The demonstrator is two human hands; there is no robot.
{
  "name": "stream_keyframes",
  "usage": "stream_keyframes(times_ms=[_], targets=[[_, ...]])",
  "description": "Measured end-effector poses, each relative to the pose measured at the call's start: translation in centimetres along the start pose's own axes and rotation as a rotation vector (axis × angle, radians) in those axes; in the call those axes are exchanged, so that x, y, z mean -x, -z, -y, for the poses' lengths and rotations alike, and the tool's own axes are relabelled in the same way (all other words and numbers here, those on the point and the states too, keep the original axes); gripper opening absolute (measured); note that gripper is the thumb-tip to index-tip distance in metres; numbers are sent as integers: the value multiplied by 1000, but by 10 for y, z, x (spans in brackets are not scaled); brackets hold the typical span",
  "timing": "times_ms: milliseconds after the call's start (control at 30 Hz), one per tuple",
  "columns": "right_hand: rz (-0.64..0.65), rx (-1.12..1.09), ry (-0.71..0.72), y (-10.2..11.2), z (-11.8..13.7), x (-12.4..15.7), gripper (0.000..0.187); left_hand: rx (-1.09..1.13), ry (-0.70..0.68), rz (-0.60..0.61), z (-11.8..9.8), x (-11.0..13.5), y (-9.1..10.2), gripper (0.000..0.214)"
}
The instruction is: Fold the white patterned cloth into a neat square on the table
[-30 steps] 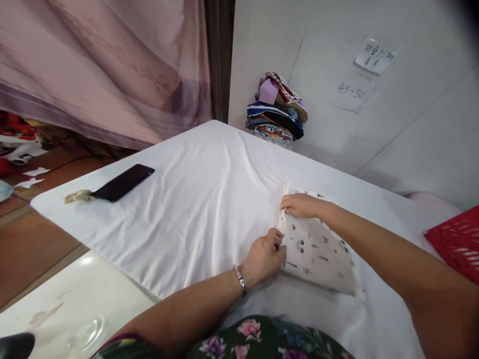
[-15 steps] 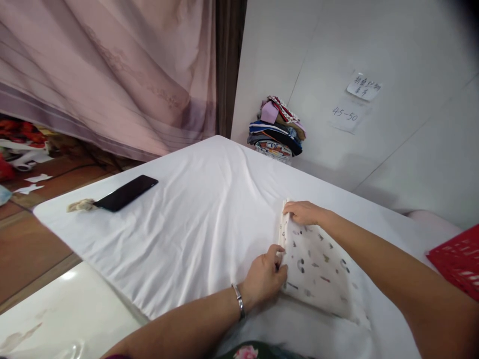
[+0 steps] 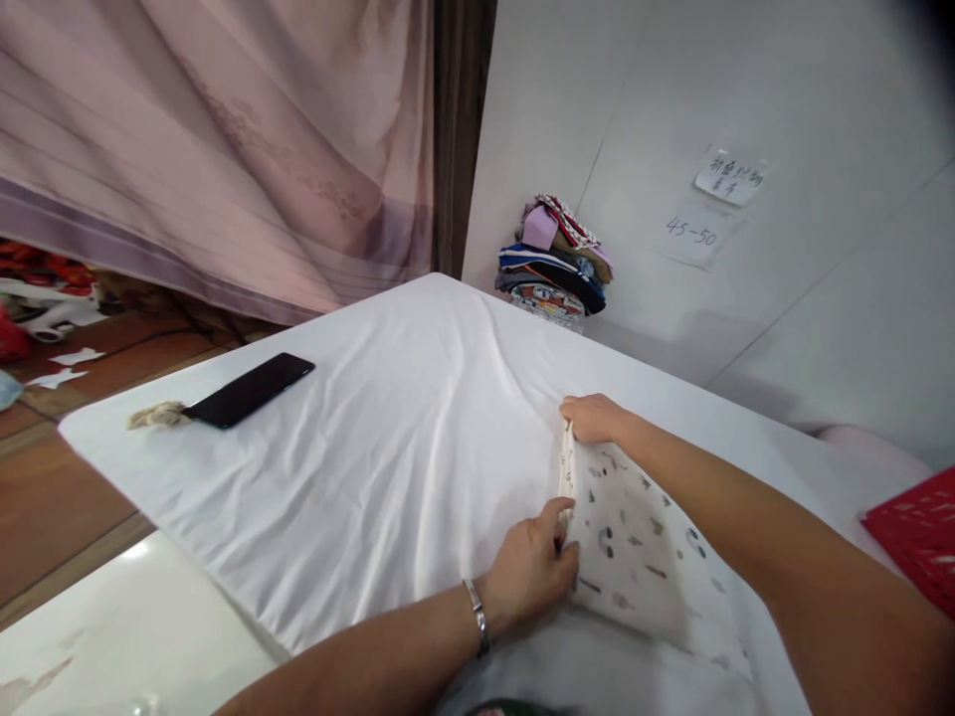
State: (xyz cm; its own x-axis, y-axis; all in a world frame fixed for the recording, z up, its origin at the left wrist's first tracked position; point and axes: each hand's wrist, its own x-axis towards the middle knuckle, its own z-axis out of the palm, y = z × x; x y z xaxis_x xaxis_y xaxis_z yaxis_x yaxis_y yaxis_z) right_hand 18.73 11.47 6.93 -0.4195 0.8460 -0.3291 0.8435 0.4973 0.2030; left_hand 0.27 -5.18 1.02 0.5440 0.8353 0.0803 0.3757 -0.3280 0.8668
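Observation:
A folded piece of pale cloth (image 3: 634, 557), printed with small rainbows and other figures, is on the white-covered table in front of me. At its far left corner, my right hand (image 3: 593, 418) pinches the folded edge. My left hand (image 3: 533, 562), with a metal band at the wrist, grips the same left edge nearer to me, thumb and forefinger bent around it. The edge between the hands shows several layers. My right forearm covers part of the cloth's far side.
The white sheet (image 3: 358, 447) on the table is wrinkled. A black phone (image 3: 254, 390) with a fluffy strap lies at the left. Folded clothes (image 3: 552, 261) are stacked by the wall at the back. A red plastic basket (image 3: 914, 537) stands at the right edge. A pink curtain (image 3: 298, 149) hangs behind.
My right hand has shifted slightly left and up at the far corner, and the cloth's edge there looks pulled up more. My left hand keeps its hold almost in place.

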Motion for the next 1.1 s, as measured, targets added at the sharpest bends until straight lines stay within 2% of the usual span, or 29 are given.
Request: stream_keyframes(times_ms=[267, 467, 600, 700, 833, 933, 1000, 1100], targets=[[16, -69, -133, -2, -16, -8, 21, -2, 1, 4, -2, 0, 1, 44], [0, -90, -208, -7, -9, -20, 23, -25, 9, -21, 0, 0, -2, 41], [-33, -124, -300, -10, -8, -20, 34, -41, 16, -19, -1, 2, -3, 40], [-96, -157, -381, -9, -8, -9, 46, -60, 34, -37, -1, 2, -4, 41], [-258, -180, -471, -16, 3, 14, 50, -85, 35, -55, 1, 3, -7, 42], [-392, -257, -443, -30, 19, 22, 50, -113, 41, -57, 0, 3, -7, 42], [-376, -309, -405, -40, 27, 21, 50, -123, 42, -45, -1, 3, -6, 42], [-275, -328, -405, -51, 31, 12, 53, -133, 47, -37, -3, 2, -5, 41]])
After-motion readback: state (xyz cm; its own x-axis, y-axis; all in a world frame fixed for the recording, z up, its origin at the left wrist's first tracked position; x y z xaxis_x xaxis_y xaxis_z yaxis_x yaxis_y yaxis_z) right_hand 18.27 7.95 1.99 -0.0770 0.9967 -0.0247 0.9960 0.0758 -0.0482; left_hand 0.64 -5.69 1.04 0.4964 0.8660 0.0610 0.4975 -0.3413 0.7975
